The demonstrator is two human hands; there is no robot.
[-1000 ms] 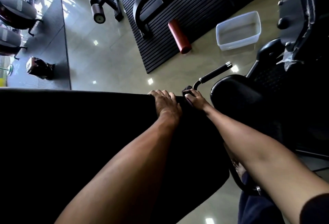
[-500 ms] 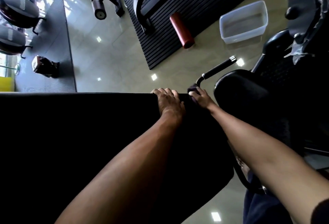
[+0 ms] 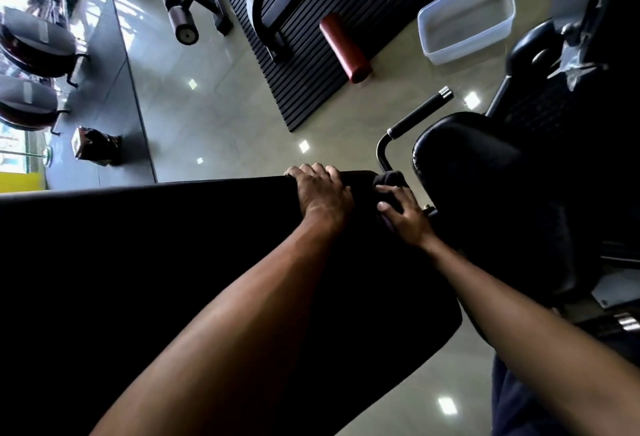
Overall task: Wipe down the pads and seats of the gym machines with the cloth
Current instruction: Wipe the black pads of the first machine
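Head view, cloth [image 3: 389, 179] under right hand [image 3: 403, 219], atop pad [image 3: 166, 248]

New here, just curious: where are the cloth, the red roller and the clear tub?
cloth [image 3: 389, 178], head view, its bunched top.
red roller [image 3: 344, 47], head view, its middle.
clear tub [image 3: 471, 42], head view, near wall.
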